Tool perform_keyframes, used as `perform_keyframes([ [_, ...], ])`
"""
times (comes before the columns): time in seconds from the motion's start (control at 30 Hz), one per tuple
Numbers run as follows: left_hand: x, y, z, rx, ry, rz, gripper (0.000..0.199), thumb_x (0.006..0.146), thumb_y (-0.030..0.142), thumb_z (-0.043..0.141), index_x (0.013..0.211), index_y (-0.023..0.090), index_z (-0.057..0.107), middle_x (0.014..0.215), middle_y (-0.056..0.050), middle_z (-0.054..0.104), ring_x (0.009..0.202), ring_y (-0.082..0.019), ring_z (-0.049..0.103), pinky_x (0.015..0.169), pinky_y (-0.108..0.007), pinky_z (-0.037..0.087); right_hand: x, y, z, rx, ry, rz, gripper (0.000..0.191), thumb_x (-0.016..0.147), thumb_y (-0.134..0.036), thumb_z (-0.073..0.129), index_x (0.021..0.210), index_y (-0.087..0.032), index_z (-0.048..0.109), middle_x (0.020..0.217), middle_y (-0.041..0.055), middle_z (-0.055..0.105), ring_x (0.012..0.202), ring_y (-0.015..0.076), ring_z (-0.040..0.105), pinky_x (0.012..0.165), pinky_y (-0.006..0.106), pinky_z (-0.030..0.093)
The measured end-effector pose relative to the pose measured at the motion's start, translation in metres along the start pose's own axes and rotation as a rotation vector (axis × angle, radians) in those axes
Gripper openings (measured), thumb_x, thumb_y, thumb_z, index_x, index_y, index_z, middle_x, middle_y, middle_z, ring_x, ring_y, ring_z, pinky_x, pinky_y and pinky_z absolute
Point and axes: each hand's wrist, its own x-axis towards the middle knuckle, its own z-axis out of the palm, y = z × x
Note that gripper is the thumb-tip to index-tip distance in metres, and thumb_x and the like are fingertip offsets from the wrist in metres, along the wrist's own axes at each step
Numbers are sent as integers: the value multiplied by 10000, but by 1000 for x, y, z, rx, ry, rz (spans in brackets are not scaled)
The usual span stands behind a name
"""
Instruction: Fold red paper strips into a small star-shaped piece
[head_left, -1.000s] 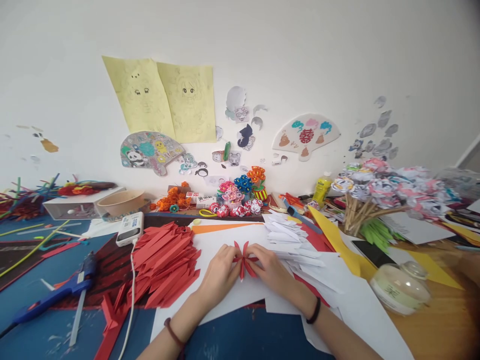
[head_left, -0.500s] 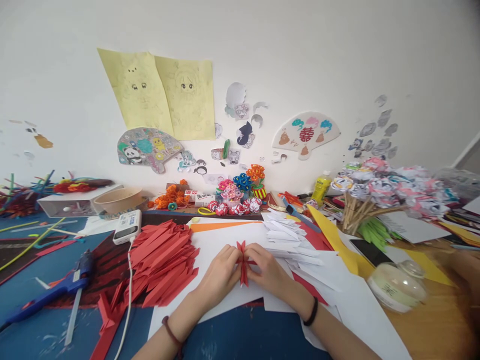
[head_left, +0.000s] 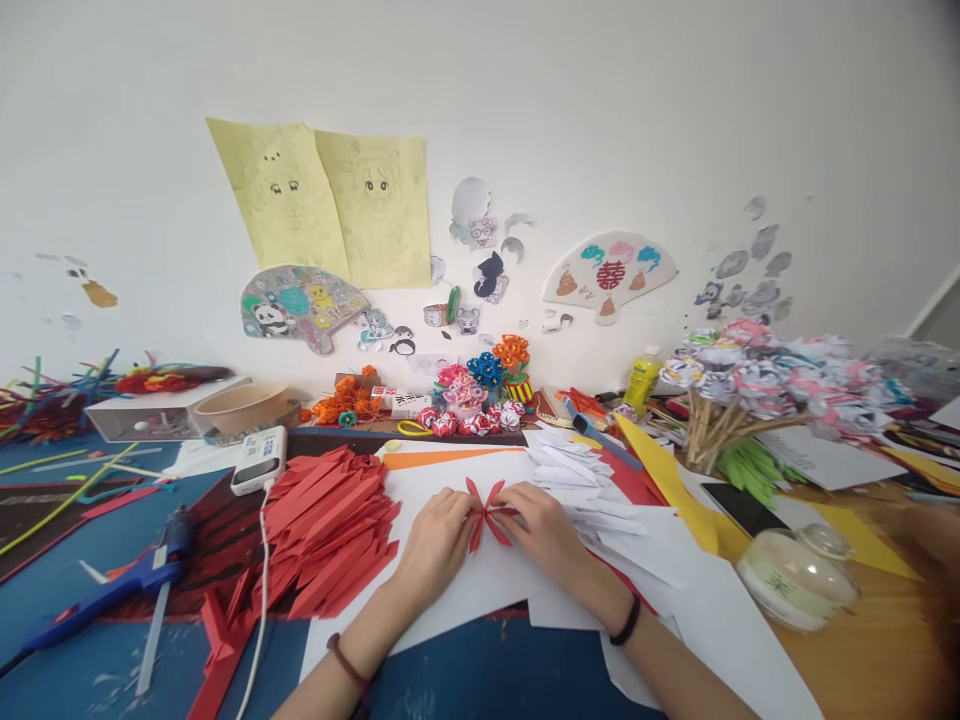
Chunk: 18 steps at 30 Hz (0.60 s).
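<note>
Between my two hands is a small red folded paper flower, its narrow petals spread out in a star. My left hand pinches its left side with thumb and fingertips. From the right, my right hand grips the petals on that side. The flower is just over white paper sheets; whether it touches them I cannot tell. A pile of red folded paper strips lies left of my left hand. White folded paper strips are spread beyond and right of my right hand.
A blue glue gun and a white device with a cable lie on the left. At right are a glass jar, a phone and a bunch of paper flowers on sticks. Small craft flowers stand by the wall.
The red paper flower has spread from a narrow, upright bundle into a wider star. Both hands still hold it at its sides. The camera view has tilted slightly upward.
</note>
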Motion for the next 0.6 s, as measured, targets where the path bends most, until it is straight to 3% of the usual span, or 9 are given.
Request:
perform_keyframes([
  [0.27, 3, -7, -4, 158, 27, -49, 108, 952, 233, 496, 936, 228, 603, 928, -13, 684, 862, -204, 572, 758, -352, 384, 1, 11, 1, -34, 28, -37, 197, 963, -100, 490, 889, -186, 651, 873, 51, 659, 851, 201, 587, 764, 334, 478],
  [0.6, 3, -9, -2, 263, -40, 0, 128, 952, 276, 527, 894, 220, 626, 891, -24, 668, 875, -204, 568, 776, -362, 325, 2, 20, -2, -92, -54, 24, 144, 899, -86, 616, 958, -201, 679, 939, 35, 675, 923, 208, 583, 828, 349, 457],
])
